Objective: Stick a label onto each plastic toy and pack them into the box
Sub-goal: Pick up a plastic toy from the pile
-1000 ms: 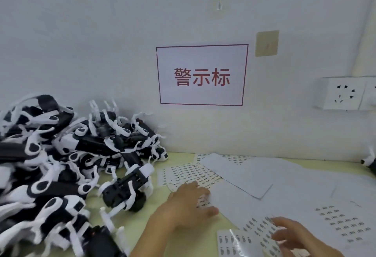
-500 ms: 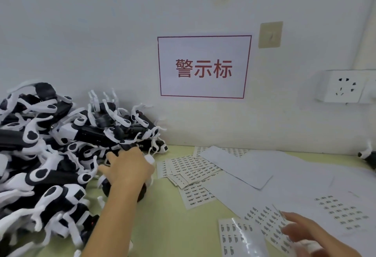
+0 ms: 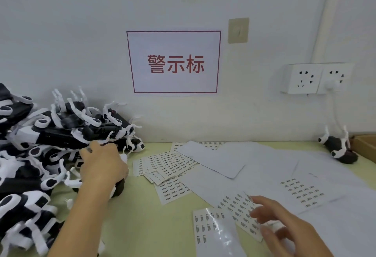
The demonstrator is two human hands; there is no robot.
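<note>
At nine o'clock on the pale green table: heaped black-and-white plastic toys, spilling from the left frame edge toward the wall. Left hand laid over one toy at the heap's near rim, fingers curled around it in a grasp; toy mostly hidden beneath the palm. At five o'clock: right hand with fingers loosely spread and released, hovering over a label sheet; touching or just above, cannot tell. Glossy backing strip just beside it at six o'clock. More label sheets fanned at centre, overlapped by blank white sheets running toward three o'clock. Single toy lying apart at three o'clock, just beside a cardboard box cut by the right frame edge. Bare table strip between the left forearm and the sheets.
</note>
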